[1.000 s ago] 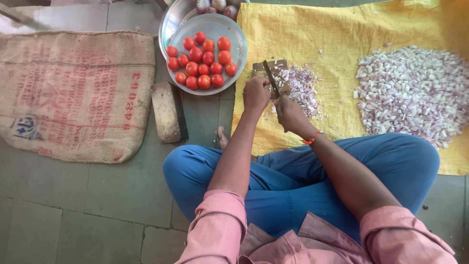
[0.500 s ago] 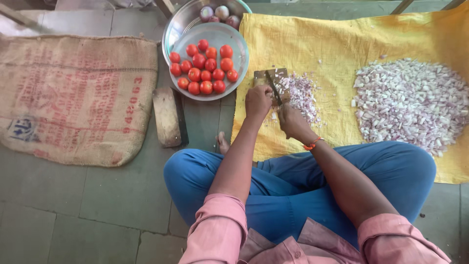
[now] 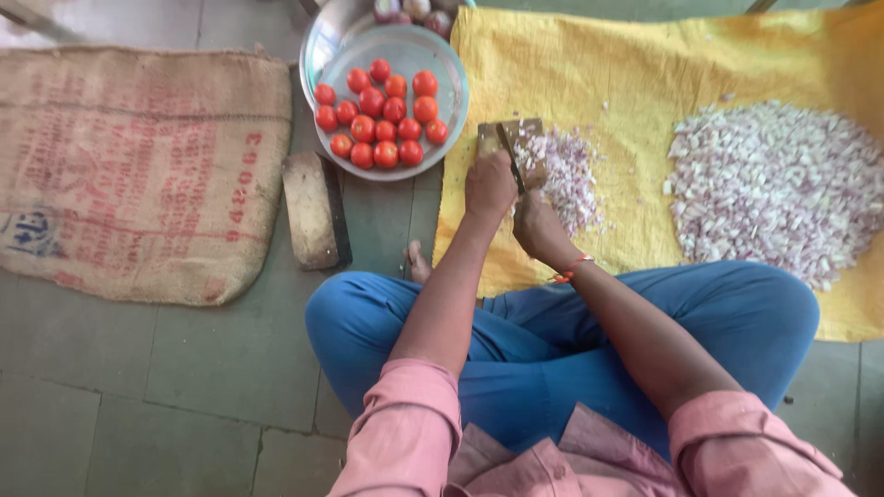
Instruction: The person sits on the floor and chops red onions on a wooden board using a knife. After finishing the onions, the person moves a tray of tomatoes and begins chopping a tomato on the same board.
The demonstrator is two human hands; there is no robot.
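Note:
I sit cross-legged on the floor at a small wooden chopping board (image 3: pixel 493 135) that lies on a yellow cloth (image 3: pixel 635 74). My left hand (image 3: pixel 488 187) is curled over a piece of onion on the board, mostly hidden under the fingers. My right hand (image 3: pixel 536 224) grips a knife (image 3: pixel 512 156) whose dark blade runs along the left fingers. A small heap of chopped onion (image 3: pixel 571 175) lies just right of the blade.
A large heap of chopped onion (image 3: pixel 773 189) covers the cloth's right side. A steel bowl (image 3: pixel 451 69) of red tomatoes (image 3: pixel 382 115) stands left of the board, with another bowl of onions (image 3: pixel 414 9) behind it. A wooden block (image 3: pixel 315 210) and a burlap sack (image 3: pixel 138 175) lie at the left.
Both hands stay at the board with the knife between them, moving only slightly. The view has shifted a little.

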